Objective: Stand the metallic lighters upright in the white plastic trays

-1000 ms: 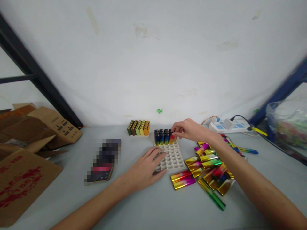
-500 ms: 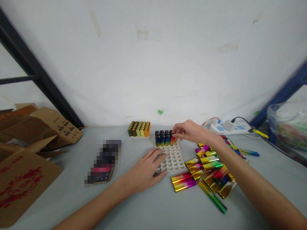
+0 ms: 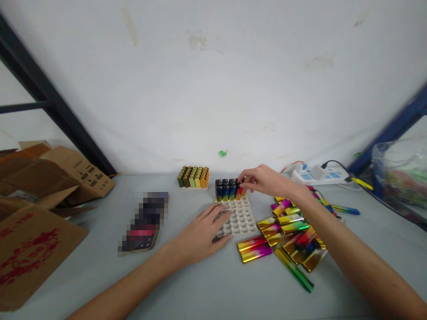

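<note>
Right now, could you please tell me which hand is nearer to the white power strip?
Right: the right hand is at the black-topped lighters, left of the power strip. The left hand is farther, at the tray's left edge.

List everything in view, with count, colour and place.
Tray: one, white, centre
Dark-topped lighters: several, multicoloured, in tray
Gold-topped pieces: many, multicoloured, behind left
Shiny pieces: many, multicoloured, right
Phone: one, dark, left
Cardboard: count unclear, brown, left
Power strip: one, white, back right
Cables: several, multicoloured, by strip
Plastic bag: one, clear, far right
Frame posts: two, dark, sides
Table: one, grey, below
Wall: one, white, behind
Left hand: one, at tray
Right hand: one, at lighters
</note>
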A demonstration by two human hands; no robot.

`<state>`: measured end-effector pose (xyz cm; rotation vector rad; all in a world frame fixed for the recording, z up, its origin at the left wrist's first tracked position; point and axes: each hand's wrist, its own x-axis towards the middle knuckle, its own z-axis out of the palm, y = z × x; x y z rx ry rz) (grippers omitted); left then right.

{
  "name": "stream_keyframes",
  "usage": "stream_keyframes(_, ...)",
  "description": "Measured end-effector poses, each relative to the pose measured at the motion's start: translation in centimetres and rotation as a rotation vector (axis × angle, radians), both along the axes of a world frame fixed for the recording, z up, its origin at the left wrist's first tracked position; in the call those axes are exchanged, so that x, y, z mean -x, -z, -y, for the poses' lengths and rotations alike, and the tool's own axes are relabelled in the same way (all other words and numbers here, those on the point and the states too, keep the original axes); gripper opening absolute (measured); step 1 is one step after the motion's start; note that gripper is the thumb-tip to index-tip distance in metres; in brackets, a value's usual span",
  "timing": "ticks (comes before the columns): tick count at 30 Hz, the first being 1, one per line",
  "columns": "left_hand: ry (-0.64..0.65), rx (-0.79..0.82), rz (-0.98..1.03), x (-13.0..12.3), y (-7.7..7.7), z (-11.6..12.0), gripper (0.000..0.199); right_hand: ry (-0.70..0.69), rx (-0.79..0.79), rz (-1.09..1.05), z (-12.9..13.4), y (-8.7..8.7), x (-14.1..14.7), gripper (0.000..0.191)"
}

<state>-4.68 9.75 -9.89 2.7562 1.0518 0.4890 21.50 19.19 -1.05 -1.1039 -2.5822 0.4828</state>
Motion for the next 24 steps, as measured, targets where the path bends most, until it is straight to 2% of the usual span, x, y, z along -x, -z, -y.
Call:
stream_keyframes(4,0.005,-0.003,0.014,0.0,0.0,-0.1,0.051,-0.018,-0.002,-0.026,0.9,-1.5,-0.2,0.018)
stream_keyframes(7,0.006,-0.005,0.021,-0.1,-0.1,-0.2,0.051,-0.090,0.130,0.018,2.1,-2.4,0.1,0.017)
stream_keyframes(11,-0.002,0.002,-0.034,-0.1,-0.1,-0.2,0.051,-0.172,0.292,0.209,4.3,-2.7,1.3,0.012)
stream_keyframes(13,0.000,-0.002,-0.051,-0.1,0.0,-0.3,0.051,-0.166,0.306,0.331,5.6,-2.3,1.7,0.012)
stream_keyframes(17,-0.001,-0.015,-0.036,0.0,0.4,-0.3,0.052,-0.105,0.262,0.490,8.5,-0.6,1.7,0.028)
stream_keyframes(21,-0.005,-0.022,-0.002,0.1,0.6,-0.4,0.051,-0.075,0.144,0.496,10.8,1.6,0.8,0.029)
stream_keyframes(24,-0.002,-0.018,-0.003,0.1,0.6,-0.4,0.051,-0.069,0.085,0.469,11.4,2.4,0.5,0.025)
